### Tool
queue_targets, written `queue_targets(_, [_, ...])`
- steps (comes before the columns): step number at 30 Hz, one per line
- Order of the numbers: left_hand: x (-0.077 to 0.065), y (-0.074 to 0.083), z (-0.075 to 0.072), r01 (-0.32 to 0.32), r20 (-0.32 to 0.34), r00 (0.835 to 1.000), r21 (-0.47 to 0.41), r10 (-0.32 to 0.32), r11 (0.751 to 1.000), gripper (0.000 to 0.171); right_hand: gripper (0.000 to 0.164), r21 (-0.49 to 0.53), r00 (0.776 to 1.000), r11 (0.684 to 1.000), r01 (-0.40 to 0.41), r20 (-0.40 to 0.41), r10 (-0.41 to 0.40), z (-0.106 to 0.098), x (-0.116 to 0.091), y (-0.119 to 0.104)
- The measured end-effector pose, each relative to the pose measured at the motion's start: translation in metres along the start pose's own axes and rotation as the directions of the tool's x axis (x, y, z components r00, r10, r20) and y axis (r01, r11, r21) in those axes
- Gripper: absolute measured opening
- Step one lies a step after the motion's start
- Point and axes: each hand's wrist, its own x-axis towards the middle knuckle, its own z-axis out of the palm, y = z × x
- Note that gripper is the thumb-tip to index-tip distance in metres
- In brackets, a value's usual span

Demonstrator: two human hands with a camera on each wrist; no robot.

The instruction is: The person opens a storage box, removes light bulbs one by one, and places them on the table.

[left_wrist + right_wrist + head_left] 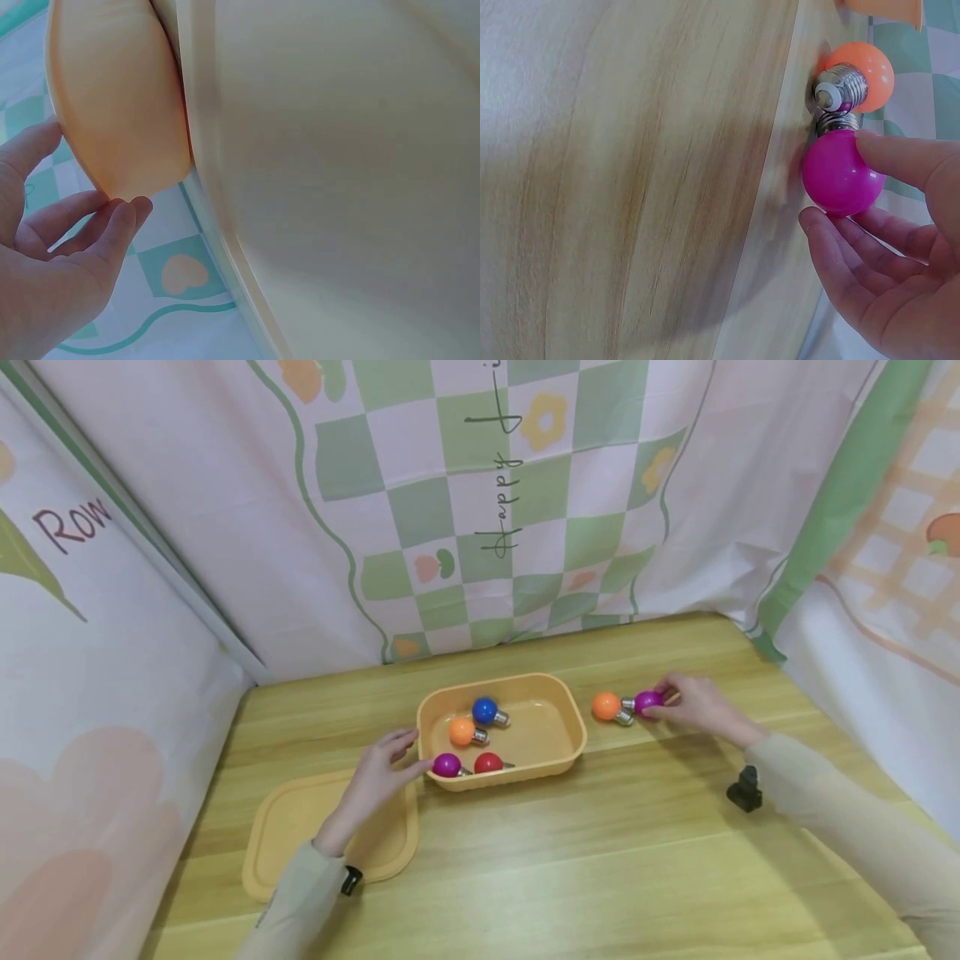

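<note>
My right hand (697, 703) holds a purple light bulb (843, 174) by its round globe, thumb on one side and fingertips on the other. Its metal screw base meets that of an orange bulb (606, 706) lying on the table. A yellow plastic box (555, 767) stands to the left of these two. Inside it lie a blue bulb (485, 711), an orange bulb (462, 732), a purple bulb (447, 766) and a red bulb (488, 763). At the box's left end, my left hand (377, 782) touches the outer wall and rim with extended fingertips and thumb.
A flat yellow lid (281, 839) lies on the wooden table (525, 877) left of the box, partly under my left forearm. Patterned curtains (405, 510) hang behind the table and on both sides. Each wrist wears a small black camera (745, 789).
</note>
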Motion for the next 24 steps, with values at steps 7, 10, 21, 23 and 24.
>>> queue_targets(7, [0.0000,-0.0015,0.0006,-0.002,0.001,1.000,-0.005,0.002,1.000,0.061,0.044,-0.002,1.000,1.000,0.005,0.016,-0.005,0.0002,0.0000,-0.0015])
queue_targets(10, [-0.0005,-0.0009,0.0005,0.000,-0.001,1.000,-0.007,0.000,1.000,0.061,0.045,-0.006,1.000,1.000,0.008,0.018,-0.008,0.0000,-0.0002,-0.0013])
queue_targets(21, [-0.0011,0.0006,0.0001,0.000,-0.005,1.000,-0.010,0.000,1.000,0.060,0.045,-0.014,1.000,1.000,0.001,0.018,-0.001,-0.0011,-0.0010,-0.0012])
queue_targets(23, [-0.0012,0.0013,-0.0001,0.001,-0.005,1.000,-0.013,-0.001,1.000,0.060,0.045,-0.015,1.000,1.000,-0.003,0.017,0.004,-0.0016,-0.0012,-0.0018])
queue_targets(24, [-0.0011,0.0012,-0.0002,-0.002,-0.005,1.000,-0.012,0.002,1.000,0.060,0.045,-0.013,1.000,1.000,-0.004,0.017,0.004,-0.0018,-0.0012,-0.0019])
